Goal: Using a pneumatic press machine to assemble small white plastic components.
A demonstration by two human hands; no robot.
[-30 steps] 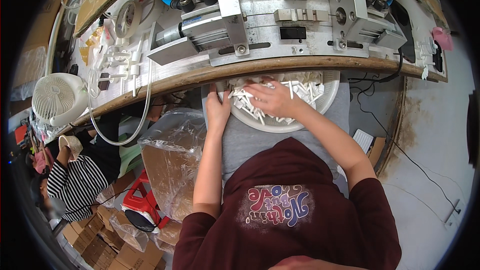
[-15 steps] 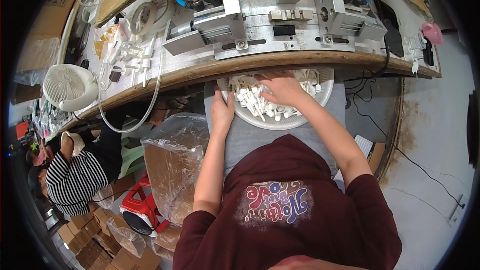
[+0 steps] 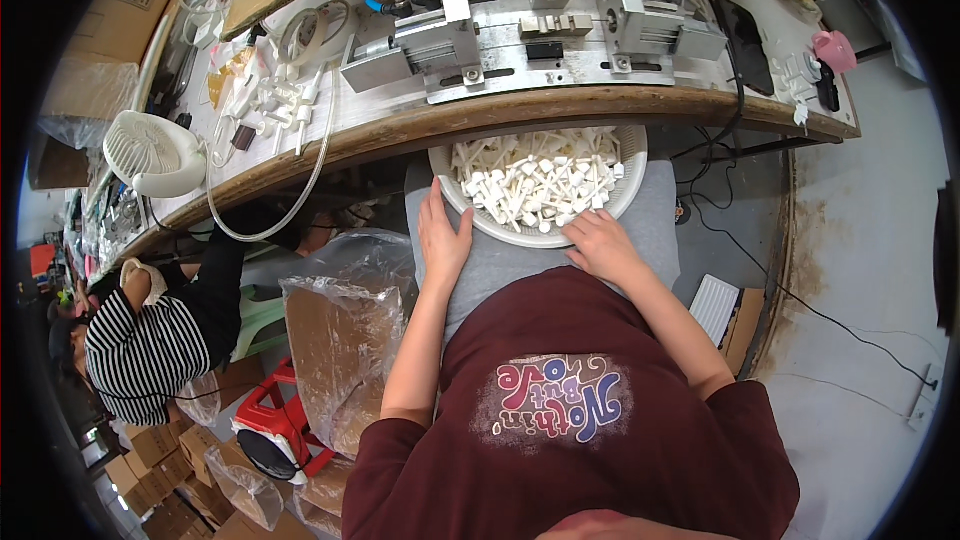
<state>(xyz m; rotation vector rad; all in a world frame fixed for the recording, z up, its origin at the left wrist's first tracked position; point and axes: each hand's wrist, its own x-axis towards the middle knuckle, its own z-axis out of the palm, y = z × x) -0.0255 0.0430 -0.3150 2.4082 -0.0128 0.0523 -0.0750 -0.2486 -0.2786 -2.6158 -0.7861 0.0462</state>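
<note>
A round white plastic basket (image 3: 634, 185) sits on grey cloth over my lap, its far side under the workbench edge. Many small white plastic pieces (image 3: 540, 185), thin stems with wider ends, fill it. My left hand (image 3: 443, 243) rests against the basket's left rim, fingers stretched out and thumb apart. At the front right of the rim lies my right hand (image 3: 602, 247), its fingers loosely bent and apart at the edge, touching the basket. No piece shows in either hand.
A metal clamping fixture (image 3: 547, 80) with two cylinders stands on the wooden-edged workbench (image 3: 400, 129). A white fan (image 3: 152, 155) and a looping clear tube are at left. A plastic-wrapped carton (image 3: 340, 350), a red stool (image 3: 285, 420) and a seated person in stripes (image 3: 150, 350) are lower left.
My right hand has drawn back from among the white pieces to the basket's near rim. My left hand stays at the left rim. The whole view has shifted slightly.
</note>
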